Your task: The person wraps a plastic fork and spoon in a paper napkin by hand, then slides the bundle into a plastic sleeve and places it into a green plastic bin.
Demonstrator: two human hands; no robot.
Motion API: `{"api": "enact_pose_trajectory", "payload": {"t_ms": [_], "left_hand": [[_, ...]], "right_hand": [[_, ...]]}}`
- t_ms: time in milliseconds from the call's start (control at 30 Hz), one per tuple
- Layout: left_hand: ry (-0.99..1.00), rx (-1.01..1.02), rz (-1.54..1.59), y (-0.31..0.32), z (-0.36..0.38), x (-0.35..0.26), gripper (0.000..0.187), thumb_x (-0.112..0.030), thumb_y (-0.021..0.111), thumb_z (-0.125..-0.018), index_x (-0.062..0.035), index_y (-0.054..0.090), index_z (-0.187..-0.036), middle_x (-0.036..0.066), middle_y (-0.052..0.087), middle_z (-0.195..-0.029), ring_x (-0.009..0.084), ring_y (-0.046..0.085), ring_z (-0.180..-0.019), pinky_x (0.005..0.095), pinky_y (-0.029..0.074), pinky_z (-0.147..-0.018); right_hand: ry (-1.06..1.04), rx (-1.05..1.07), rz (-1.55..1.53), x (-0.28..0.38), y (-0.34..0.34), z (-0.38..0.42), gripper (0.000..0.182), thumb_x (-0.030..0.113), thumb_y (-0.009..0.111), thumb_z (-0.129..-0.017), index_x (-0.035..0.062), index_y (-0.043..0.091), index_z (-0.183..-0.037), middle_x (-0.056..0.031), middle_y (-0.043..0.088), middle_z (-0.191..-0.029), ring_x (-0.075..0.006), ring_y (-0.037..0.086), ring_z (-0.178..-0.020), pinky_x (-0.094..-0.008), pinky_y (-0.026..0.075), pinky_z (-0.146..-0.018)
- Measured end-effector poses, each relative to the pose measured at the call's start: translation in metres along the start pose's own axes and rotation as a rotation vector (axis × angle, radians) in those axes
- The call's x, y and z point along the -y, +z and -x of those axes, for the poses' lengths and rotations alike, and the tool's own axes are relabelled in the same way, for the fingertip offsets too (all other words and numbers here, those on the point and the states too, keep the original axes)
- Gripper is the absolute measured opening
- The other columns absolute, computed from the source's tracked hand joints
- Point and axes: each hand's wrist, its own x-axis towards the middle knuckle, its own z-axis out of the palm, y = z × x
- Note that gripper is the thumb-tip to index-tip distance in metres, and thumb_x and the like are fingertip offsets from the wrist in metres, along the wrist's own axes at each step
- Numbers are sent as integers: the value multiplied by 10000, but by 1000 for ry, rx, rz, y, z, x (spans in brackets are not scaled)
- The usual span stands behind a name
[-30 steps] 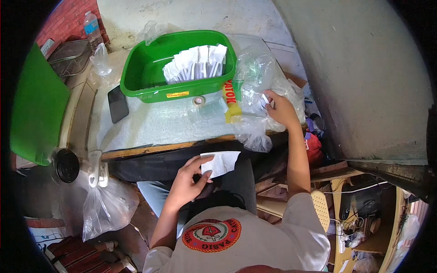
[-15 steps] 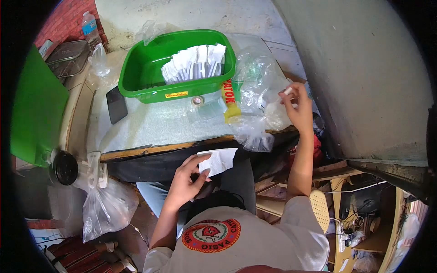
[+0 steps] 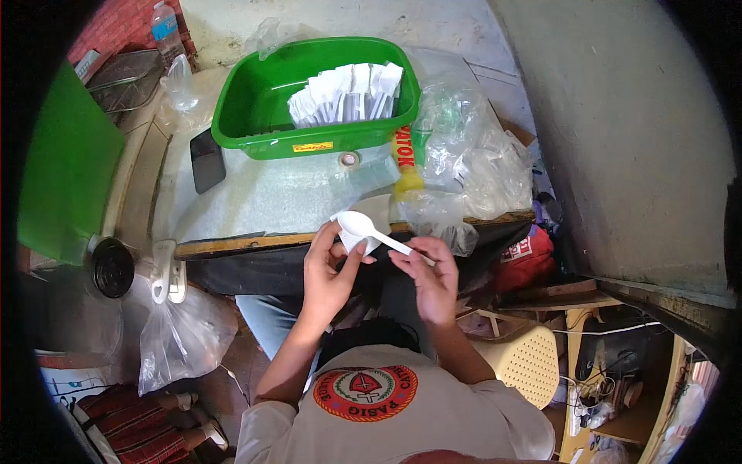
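Observation:
A white plastic spoon is held over the table's front edge, its bowl toward the left. My right hand is closed on the end of its handle. Between the fingers and thumb of my left hand is a white tissue, lying behind and below the spoon's bowl. The green basin on the table holds a row of white paper-wrapped bundles. Clear plastic bags lie to the right of the basin.
A phone, a tape roll and a clear plastic packet rest on the table. A water bottle stands at the back left. A knotted bag hangs at the left edge; a stool is lower right.
My right hand has come from the plastic bags to my left hand, bringing the spoon over the tissue. The view has shifted slightly.

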Motion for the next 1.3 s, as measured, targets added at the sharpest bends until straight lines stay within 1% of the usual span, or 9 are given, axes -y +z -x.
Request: {"api": "enact_pose_trajectory", "payload": {"t_ms": [67, 167, 400, 533, 800, 967, 1033, 1133, 1300], "left_hand": [[14, -17, 28, 0, 0, 6, 398, 93, 564, -914, 57, 471, -1300, 106, 580, -1151, 151, 662, -935, 268, 579, -762], [28, -25, -10, -1, 0, 6, 391, 95, 562, -914, 59, 473, -1293, 105, 570, -1158, 154, 658, -954, 270, 581, -766], [6, -32, -41, -6, 4, -10, 416, 114, 565, -887, 76, 496, -1295, 141, 522, -1190, 171, 696, -863, 241, 551, -728], [27, -32, -51, -10, 3, -7, 429, 120, 562, -884, 53, 512, -1305, 134, 533, -1171, 152, 695, -830, 223, 523, -709], [11, -34, -35, -10, 5, -8, 446, 122, 580, -875, 49, 513, -1310, 132, 536, -1175, 132, 686, -824, 209, 510, -713], [47, -40, -44, -11, 7, -5, 449, 117, 585, -878, 45, 513, -1315, 135, 532, -1196, 135, 687, -840, 208, 511, -736], [35, -57, 5, -9, 8, -8, 456, 115, 588, -876, 42, 513, -1320, 134, 537, -1206, 129, 684, -862, 206, 503, -761], [33, -65, -17, -7, 9, -12, 462, 115, 595, -872, 37, 518, -1320, 139, 530, -1230, 120, 683, -863, 198, 492, -773], [114, -82, -236, -15, 13, -10, 461, 91, 595, -867, 34, 524, -1319, 159, 577, -1128, 157, 659, -920, 252, 484, -814]], "right_hand": [[106, 9, 13, -19, -4, 2, 246, 53, 570, -958, -24, 554, -1191, -118, 615, -1087, -192, 648, -971, -366, 555, -895], [169, 89, 148, -29, -2, 0, 229, 103, 601, -957, -6, 589, -1158, -64, 655, -917, -113, 624, -832, -235, 499, -679], [373, 409, 51, -29, -3, -6, 166, 153, 568, -988, 9, 587, -1069, -48, 639, -900, -73, 572, -694, -211, 450, -611], [336, 384, -13, -35, 4, -10, 223, 212, 507, -1014, 18, 583, -1092, -26, 578, -763, -79, 552, -643, -225, 435, -567], [550, 425, -132, -32, 9, -10, 381, 390, 383, -1053, 59, 556, -1125, 33, 453, -589, -38, 338, -456, -188, 256, -434], [701, 430, -386, -40, 12, -3, 392, 403, 379, -1051, 63, 537, -1163, 6, 493, -628, -54, 381, -463, -191, 286, -429], [630, 312, -339, -34, 21, -5, 403, 398, 382, -1049, 91, 488, -1287, -23, 549, -717, -65, 418, -493, -203, 314, -436], [569, 265, -303, -28, 22, -12, 346, 348, 421, -1048, 86, 479, -1266, -56, 585, -814, -68, 543, -607, -189, 384, -466], [325, 306, -54, -31, 19, -16, 344, 263, 489, -1032, 60, 468, -1308, -80, 648, -835, -90, 604, -632, -196, 409, -473]]}}
